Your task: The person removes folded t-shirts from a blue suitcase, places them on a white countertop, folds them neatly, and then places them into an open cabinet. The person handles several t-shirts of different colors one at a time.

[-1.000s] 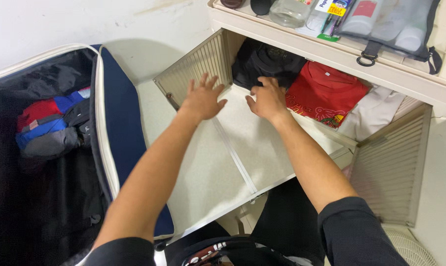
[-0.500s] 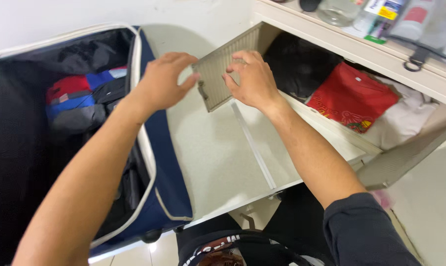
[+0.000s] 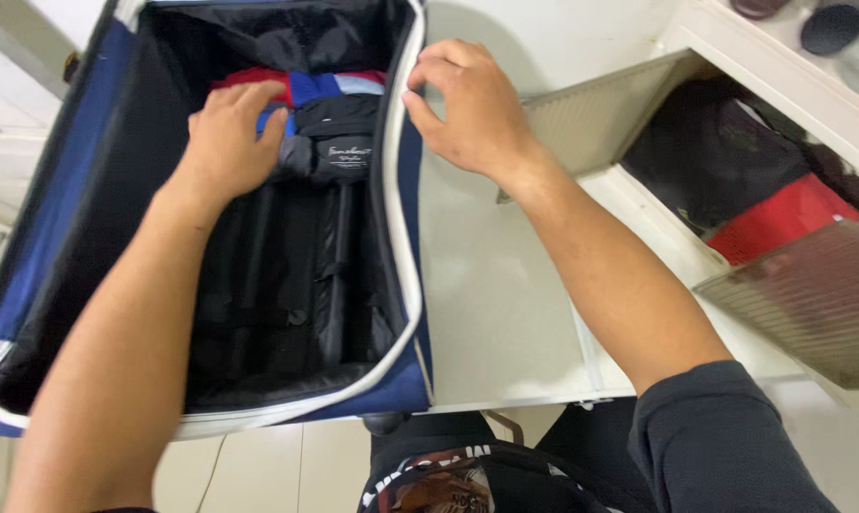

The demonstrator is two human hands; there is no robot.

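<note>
Clothes (image 3: 301, 119), folded at the far end of the open suitcase (image 3: 403, 285), lie under the loosely spread, empty fingers of the left hand (image 3: 225, 142). The right hand (image 3: 467, 104) grips the suitcase's white-edged rim between thumb and fingers; holding that rim steady should help the left hand press the pile flat.

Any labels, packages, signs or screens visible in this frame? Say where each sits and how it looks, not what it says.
Small white printed logo: on a folded black garment in the suitcase, by the left hand; too small to make out.
Print on dark shirt: bottom edge; whitish and orange, partly cut off.
No packages, signs or screens.
</note>
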